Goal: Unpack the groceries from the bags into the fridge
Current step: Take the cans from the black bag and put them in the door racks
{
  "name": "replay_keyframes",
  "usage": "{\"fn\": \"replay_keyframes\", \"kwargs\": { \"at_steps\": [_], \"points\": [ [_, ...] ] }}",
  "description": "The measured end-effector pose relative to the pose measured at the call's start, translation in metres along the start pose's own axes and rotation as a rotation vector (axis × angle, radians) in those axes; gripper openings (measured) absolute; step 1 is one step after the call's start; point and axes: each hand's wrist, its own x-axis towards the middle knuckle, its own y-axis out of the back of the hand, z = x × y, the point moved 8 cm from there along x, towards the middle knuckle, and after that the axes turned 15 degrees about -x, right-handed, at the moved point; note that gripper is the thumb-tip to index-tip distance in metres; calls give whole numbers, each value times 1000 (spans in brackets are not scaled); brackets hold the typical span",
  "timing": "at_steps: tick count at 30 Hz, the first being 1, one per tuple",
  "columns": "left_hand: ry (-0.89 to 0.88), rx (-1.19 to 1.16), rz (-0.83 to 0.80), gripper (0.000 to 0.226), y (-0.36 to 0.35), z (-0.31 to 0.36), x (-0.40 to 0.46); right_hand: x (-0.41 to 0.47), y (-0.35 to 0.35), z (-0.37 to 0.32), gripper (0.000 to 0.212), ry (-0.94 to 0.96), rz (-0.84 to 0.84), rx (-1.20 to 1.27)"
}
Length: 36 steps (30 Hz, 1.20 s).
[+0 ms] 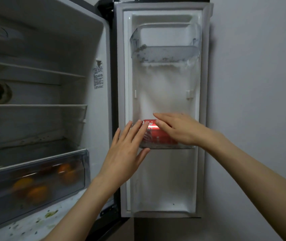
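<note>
Fridge door (pixel 163 101), hands perhaps touching red cans (pixel 156 136)

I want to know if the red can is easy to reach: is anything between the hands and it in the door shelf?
Nothing visible. The red can lies in the lower door shelf; the left hand and right hand are already at it, straight fingers over its front.

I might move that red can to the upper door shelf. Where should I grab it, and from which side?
Grip the red can round its upper body, coming from the front and above. It seems to stand in the lower door bin, whose front wall covers its base, so only the top half is free. Both open hands, left hand and right hand, are already at it.
</note>
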Motion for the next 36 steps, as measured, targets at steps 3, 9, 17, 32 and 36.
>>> {"fn": "replay_keyframes", "kwargs": {
  "at_steps": [3, 9, 17, 32, 36],
  "points": [
    [48, 19, -25, 72, 5, 0, -4, -18, 0, -3, 54, -45, 121, -91],
    [243, 237, -112, 70, 42, 5, -28, -49, 7, -21, 68, -43, 404, -103],
    [433, 509, -12, 62, 85, 31, -157, -121, -24, -113, 67, 240, 580, 177],
    [967, 946, -38, 60, 251, 193, -402, -293, 43, -319, 67, 697, 419, 558],
    [1144, 1001, 52, 61, 317, 264, -479, -372, 103, -398, 69, 863, 424, 724]
  ]
}}
